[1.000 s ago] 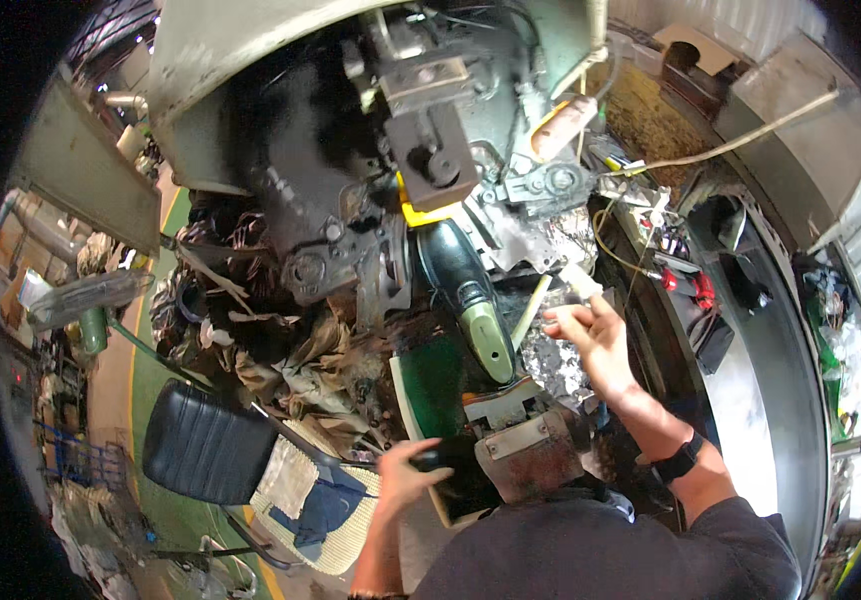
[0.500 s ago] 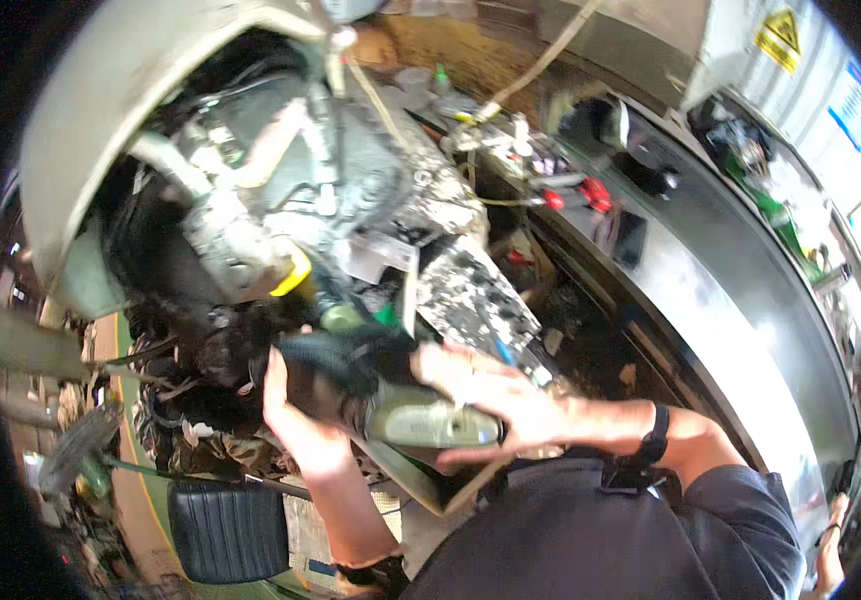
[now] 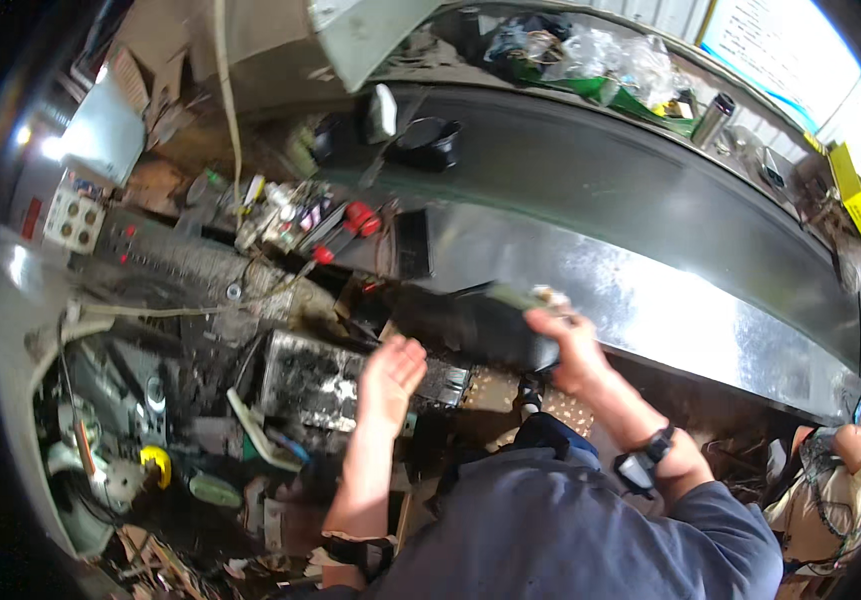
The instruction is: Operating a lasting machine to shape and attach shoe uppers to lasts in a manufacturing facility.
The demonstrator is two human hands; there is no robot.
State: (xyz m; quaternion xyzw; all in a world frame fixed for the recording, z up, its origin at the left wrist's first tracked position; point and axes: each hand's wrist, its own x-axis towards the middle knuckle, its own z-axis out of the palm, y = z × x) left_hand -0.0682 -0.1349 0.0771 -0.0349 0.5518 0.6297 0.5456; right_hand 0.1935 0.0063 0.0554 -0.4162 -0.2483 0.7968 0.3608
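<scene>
My right hand grips one end of a dark boot, which is blurred by motion. An olive-green patch, seemingly its sole, shows along the upper side. The boot lies across the near edge of a long metal conveyor; whether it touches the metal I cannot tell. My left hand is left of the boot and apart from it, palm up, fingers stretched out and holding nothing.
A black boot stands at the conveyor's far side. Red-handled pliers or a similar tool lie beside a dark flat slab. At lower left is a machine with a yellow ring. Another person is at the far right.
My view has swung right, from the machine toward the conveyor. The boot has moved along in my right hand. My left hand, earlier at the boot, is now apart from it.
</scene>
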